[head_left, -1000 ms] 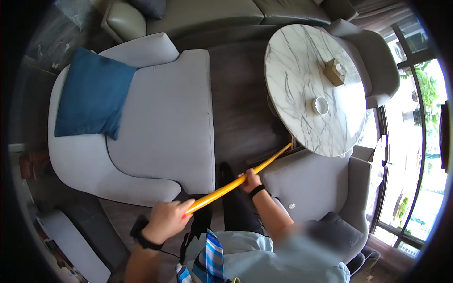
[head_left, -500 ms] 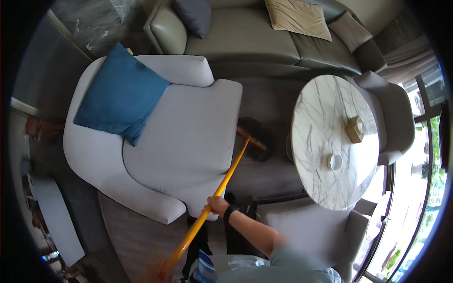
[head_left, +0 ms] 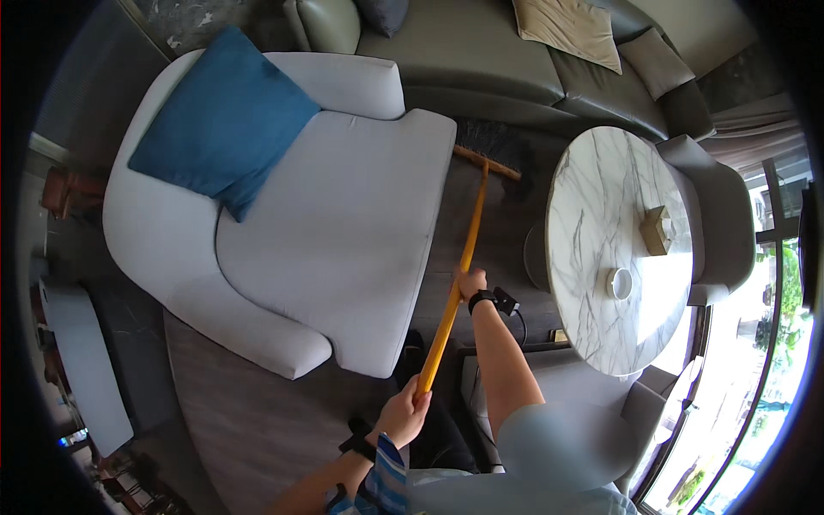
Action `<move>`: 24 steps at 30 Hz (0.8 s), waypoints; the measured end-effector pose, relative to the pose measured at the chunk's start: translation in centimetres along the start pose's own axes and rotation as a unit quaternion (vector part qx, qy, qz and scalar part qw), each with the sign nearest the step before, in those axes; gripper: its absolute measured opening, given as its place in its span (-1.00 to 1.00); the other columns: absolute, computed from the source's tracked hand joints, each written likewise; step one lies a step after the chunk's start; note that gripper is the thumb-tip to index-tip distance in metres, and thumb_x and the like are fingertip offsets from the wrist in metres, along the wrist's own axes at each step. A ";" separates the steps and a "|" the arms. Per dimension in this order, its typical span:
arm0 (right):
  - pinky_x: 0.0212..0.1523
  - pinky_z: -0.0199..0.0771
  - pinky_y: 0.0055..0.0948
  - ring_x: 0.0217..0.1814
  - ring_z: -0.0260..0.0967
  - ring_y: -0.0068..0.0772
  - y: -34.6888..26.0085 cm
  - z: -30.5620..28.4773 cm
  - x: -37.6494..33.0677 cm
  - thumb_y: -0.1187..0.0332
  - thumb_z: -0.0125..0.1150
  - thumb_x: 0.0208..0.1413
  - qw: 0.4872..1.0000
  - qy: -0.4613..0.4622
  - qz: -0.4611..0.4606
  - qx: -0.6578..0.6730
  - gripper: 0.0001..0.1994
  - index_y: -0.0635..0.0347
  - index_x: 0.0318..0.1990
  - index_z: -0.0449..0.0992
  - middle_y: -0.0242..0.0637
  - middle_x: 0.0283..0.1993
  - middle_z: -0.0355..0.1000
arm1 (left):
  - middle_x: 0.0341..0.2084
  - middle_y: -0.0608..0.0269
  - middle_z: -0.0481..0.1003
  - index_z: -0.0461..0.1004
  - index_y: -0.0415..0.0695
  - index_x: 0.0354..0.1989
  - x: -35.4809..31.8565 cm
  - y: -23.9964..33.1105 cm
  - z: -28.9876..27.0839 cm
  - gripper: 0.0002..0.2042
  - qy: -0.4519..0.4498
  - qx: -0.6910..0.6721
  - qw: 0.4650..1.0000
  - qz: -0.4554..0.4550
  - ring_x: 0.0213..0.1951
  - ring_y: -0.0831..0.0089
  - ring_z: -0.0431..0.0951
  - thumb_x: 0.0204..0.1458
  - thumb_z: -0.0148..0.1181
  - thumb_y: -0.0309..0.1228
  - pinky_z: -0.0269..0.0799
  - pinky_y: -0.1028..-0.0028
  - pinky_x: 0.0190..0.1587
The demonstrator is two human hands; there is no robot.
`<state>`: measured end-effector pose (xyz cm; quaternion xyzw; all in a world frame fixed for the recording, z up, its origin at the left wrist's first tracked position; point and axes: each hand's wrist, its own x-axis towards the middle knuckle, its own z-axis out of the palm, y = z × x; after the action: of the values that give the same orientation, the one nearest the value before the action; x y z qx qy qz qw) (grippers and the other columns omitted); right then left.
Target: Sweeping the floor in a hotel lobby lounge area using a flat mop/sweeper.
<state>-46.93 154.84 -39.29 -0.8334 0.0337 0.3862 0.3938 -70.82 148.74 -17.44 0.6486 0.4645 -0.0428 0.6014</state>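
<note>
Both my hands grip a broom with a long yellow handle [head_left: 463, 249]. My left hand [head_left: 403, 416] closes around the near end of the handle. My right hand [head_left: 471, 283], with a dark wristband, holds the handle at its middle. The broom's dark bristle head [head_left: 491, 146] rests on the dark floor in the gap between the light grey armchair [head_left: 343, 249] and the round white marble table [head_left: 605, 249], close to the grey sofa [head_left: 481, 51].
A blue cushion [head_left: 223, 120] lies on the armchair. The marble table carries a small wooden box [head_left: 656, 230] and a white dish [head_left: 619, 282]. A second grey chair [head_left: 730, 215] stands beyond the table, and beige cushions [head_left: 566, 30] lie on the sofa. Windows run along the right.
The broom swung from pointing right under the table toward the sofa; its head now lies farther out between armchair and table. My left hand came back into view on the handle's end.
</note>
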 end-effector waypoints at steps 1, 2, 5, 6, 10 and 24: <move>-0.81 0.31 -0.41 -0.71 0.33 -0.30 1.1 0.6 -1.9 0.30 0.00 -0.07 0.999 0.013 -0.002 -0.034 -0.74 0.34 -0.34 0.19 -0.21 -0.63 0.29 | -0.47 -0.01 0.40 0.18 -0.15 -0.10 -2.0 -1.1 -0.4 -0.70 0.013 0.009 1.000 -0.001 -0.43 0.11 0.43 0.01 -0.11 -0.31 0.38 0.35 -0.37; -0.81 0.31 -0.41 -0.71 0.33 -0.30 2.1 0.8 -3.8 0.30 0.00 -0.07 0.999 0.010 0.000 -0.034 -0.74 0.34 -0.34 0.19 -0.21 -0.63 0.29 | -0.47 0.00 0.40 0.19 -0.16 -0.10 -3.9 -2.3 -0.9 -0.70 0.028 -0.007 1.000 0.002 -0.43 0.13 0.44 0.00 -0.10 -0.31 0.37 0.37 -0.39; -0.78 0.35 -0.37 -0.71 0.32 -0.24 6.1 1.2 -10.4 0.39 -0.07 -0.06 0.986 -0.129 0.096 -0.052 -0.81 0.33 -0.35 0.19 -0.17 -0.56 0.29 | -0.47 0.01 0.41 0.19 -0.14 -0.08 -11.2 -4.7 -3.7 -0.68 -0.029 -0.012 0.999 -0.042 -0.44 0.14 0.44 -0.01 -0.09 -0.31 0.36 0.40 -0.40; -0.76 0.36 -0.36 -0.70 0.32 -0.21 8.6 1.2 -12.6 0.40 -0.09 -0.06 0.984 -0.149 0.102 0.006 -0.83 0.33 -0.35 0.19 -0.16 -0.55 0.29 | -0.49 0.03 0.41 0.21 -0.15 -0.08 -13.9 -6.0 -4.4 -0.68 -0.041 -0.020 0.997 -0.062 -0.46 0.16 0.44 -0.01 -0.08 -0.32 0.36 0.43 -0.42; -0.51 0.38 -0.31 -0.58 0.26 -0.29 12.9 2.8 -25.8 0.41 -0.05 -0.08 0.926 -0.257 0.151 0.234 -0.86 0.25 -0.38 0.19 -0.24 -0.58 0.21 | -0.53 0.11 0.42 0.31 -0.19 -0.14 -25.6 -11.5 -6.7 -0.71 0.092 0.062 0.994 -0.019 -0.55 0.38 0.44 -0.09 0.02 -0.43 0.33 0.58 -0.46; -0.24 0.28 -0.46 -0.42 0.20 -0.37 20.7 4.9 -55.4 0.40 -0.10 -0.05 0.742 -0.321 0.308 0.501 -0.90 0.19 -0.52 0.22 -0.25 -0.53 0.20 | -0.66 0.23 0.43 0.43 -0.19 -0.51 -45.1 -11.9 -18.2 -0.85 0.251 0.000 0.896 0.368 -0.66 0.54 0.40 -0.37 0.15 -0.56 0.26 0.67 -0.59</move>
<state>-96.16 130.25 -17.10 -0.2872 0.3491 0.6583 0.6019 -113.24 137.00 6.41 0.7627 0.3283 0.3452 0.4375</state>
